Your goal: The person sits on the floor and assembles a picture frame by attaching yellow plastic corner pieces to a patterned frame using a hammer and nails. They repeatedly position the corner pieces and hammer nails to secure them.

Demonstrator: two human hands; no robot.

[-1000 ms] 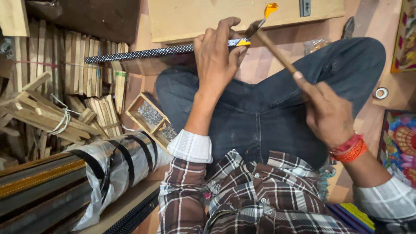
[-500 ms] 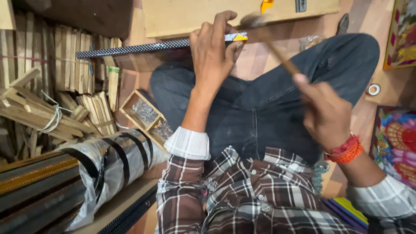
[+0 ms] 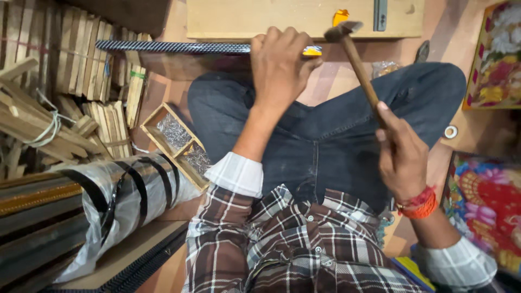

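landmark: the long black patterned moulding strip (image 3: 173,47), lying across the person's raised knees just below a pale wooden board (image 3: 271,16).

left of the strip's left end: bundles of pale wooden slats (image 3: 65,59), some tied with cord. below the strip, beside the left knee: a small open wooden tray of metal nails (image 3: 176,142), two compartments. further below it, a plastic-wrapped bundle of dark frame lengths (image 3: 119,201).

left hand (image 3: 279,68): fingers curled closed over the right end of the strip, pressing it down; a yellow tip (image 3: 312,51) shows just past the knuckles.

right of the strip's end: small hammer with metal head and brown wooden handle (image 3: 355,57), head raised near the board's edge. right hand (image 3: 401,154) closed around the lower end of the handle, thumb laid along it.

handling, judged: strip looks stiff, light, narrow, finish likely to mark; hold near the struck end. hammer is head-heavy; low grip gives swing, less control.

far right of the strip: colourful framed pictures (image 3: 485,201).
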